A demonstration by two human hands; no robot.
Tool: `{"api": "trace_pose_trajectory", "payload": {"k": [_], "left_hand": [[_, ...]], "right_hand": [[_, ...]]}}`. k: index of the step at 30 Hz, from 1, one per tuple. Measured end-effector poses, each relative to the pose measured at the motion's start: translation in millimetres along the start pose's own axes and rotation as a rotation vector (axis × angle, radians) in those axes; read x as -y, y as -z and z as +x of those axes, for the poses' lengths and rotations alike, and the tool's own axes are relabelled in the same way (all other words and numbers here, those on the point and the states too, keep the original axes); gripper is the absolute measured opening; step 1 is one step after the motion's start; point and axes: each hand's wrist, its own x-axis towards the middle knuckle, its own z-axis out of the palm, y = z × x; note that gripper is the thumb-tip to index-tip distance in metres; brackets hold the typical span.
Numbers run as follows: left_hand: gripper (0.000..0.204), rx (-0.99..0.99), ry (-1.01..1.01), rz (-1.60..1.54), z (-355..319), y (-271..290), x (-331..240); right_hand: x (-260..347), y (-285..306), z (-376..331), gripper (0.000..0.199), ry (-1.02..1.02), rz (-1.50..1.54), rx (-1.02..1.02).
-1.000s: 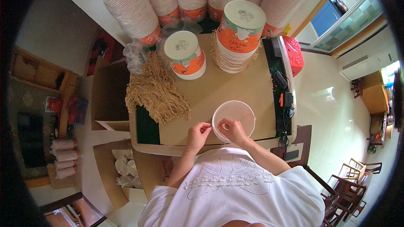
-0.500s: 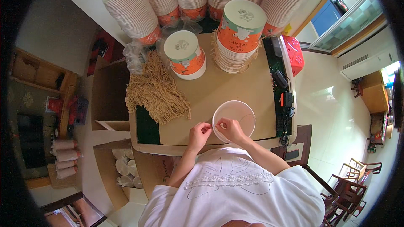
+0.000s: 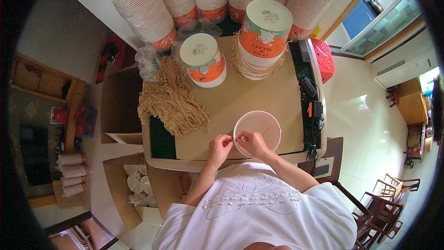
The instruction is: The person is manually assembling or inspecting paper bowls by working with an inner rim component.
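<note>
A white paper bucket (image 3: pixel 263 125) stands open side up near the front edge of a brown cardboard-covered table (image 3: pixel 240 97). My right hand (image 3: pixel 252 142) grips its near rim. My left hand (image 3: pixel 219 147) is just left of the rim, fingers pinched on a thin string that runs to the bucket. A thin cord arcs across the bucket's right side. A heap of tan cord handles (image 3: pixel 173 99) lies at the table's left.
An orange and white bucket (image 3: pixel 203 60) stands upside down at the back, beside a tall stack (image 3: pixel 263 37) of the same. Long sleeves of stacked buckets (image 3: pixel 148 11) lean along the wall. Open cartons (image 3: pixel 134 187) sit lower left; black cables (image 3: pixel 312 106) lie at the right edge.
</note>
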Motion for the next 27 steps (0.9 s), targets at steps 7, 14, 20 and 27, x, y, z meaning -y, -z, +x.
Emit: {"api": "trace_pose_trajectory", "payload": {"k": [7,14,20,27], "left_hand": [[0.009,-0.031,-0.052,0.072,1,0,-10],[0.007,-0.042,-0.069,0.123,2,-3,-9],[0.007,-0.085,-0.026,0.153,2,2,2],[0.009,-0.055,-0.044,0.036,0,3,-9]], "right_hand": [[4,3,0,0.018,0.010,-0.020,0.005],[5,5,0,0.016,0.013,-0.014,0.009],[0,2,-1,0.017,-0.012,0.047,0.020],[-6,-1,0,0.014,0.022,0.063,0.008]]}}
